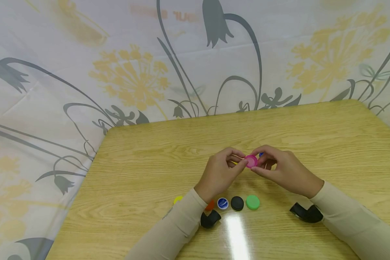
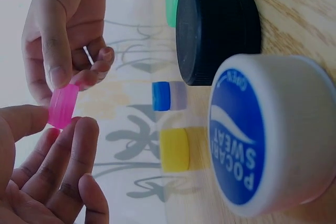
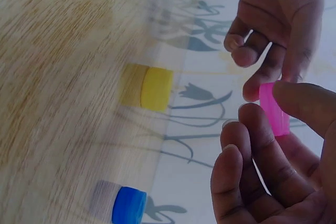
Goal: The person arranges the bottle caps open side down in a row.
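Between both hands, raised over the table, is a pink bottle cap [image 1: 251, 161], its hollow side toward the head camera. My left hand [image 1: 220, 172] pinches its left edge with thumb and fingers. My right hand [image 1: 284, 169] pinches the opposite edge. In the left wrist view the pink cap [image 2: 63, 105] appears edge-on between the fingertips of both hands. Behind the hands, a yellow cap [image 3: 156, 88] and a blue cap [image 3: 129, 205] stand on the table, mostly hidden in the head view.
Nearer the body lies a row of caps: yellow [image 1: 178, 199], orange [image 1: 209, 206], blue-and-white Pocari Sweat [image 1: 222, 203], black [image 1: 237, 203] and green [image 1: 252, 202]. The left sleeve partly covers the yellow and orange ones. Black wrist mounts [image 1: 307, 213] sit at both forearms. A patterned curtain [image 1: 188, 54] hangs behind the wooden table [image 1: 143, 155].
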Action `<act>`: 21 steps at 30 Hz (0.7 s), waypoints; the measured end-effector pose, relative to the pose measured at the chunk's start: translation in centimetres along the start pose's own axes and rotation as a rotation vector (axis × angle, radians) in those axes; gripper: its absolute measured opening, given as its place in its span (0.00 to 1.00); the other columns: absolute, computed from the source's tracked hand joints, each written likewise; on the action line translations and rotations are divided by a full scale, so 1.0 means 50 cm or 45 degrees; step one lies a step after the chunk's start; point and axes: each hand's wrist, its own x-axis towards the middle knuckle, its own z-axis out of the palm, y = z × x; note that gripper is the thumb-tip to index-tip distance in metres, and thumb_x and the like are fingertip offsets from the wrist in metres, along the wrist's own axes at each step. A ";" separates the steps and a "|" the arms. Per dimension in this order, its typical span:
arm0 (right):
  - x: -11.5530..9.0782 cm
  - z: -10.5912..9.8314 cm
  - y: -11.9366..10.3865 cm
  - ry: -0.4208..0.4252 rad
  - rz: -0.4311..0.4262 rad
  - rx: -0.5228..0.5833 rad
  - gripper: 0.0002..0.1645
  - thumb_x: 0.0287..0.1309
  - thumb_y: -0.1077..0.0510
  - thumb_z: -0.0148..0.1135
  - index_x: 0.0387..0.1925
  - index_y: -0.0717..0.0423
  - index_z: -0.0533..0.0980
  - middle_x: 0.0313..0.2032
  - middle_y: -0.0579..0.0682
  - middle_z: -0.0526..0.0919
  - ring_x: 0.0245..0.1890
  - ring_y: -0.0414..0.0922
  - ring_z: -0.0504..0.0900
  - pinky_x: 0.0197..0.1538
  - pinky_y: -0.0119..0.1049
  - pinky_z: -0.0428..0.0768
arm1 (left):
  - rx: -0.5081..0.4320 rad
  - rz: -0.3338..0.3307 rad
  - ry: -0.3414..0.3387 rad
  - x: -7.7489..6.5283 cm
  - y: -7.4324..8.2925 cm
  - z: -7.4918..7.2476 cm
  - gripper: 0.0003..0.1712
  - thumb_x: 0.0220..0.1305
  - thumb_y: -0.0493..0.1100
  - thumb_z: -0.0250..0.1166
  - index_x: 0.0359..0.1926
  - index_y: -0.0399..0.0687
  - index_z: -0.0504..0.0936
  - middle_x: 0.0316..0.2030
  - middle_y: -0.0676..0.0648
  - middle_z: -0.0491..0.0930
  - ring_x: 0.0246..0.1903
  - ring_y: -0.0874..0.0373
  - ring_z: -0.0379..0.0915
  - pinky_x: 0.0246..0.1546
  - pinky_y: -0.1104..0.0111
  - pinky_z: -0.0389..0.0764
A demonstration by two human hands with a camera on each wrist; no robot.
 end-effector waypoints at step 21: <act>0.001 -0.011 -0.002 -0.145 0.324 0.287 0.10 0.72 0.53 0.57 0.50 0.52 0.77 0.38 0.53 0.86 0.38 0.43 0.85 0.41 0.35 0.82 | 0.121 0.148 0.011 -0.002 -0.003 0.002 0.11 0.63 0.46 0.71 0.46 0.50 0.86 0.43 0.54 0.87 0.37 0.67 0.81 0.33 0.79 0.80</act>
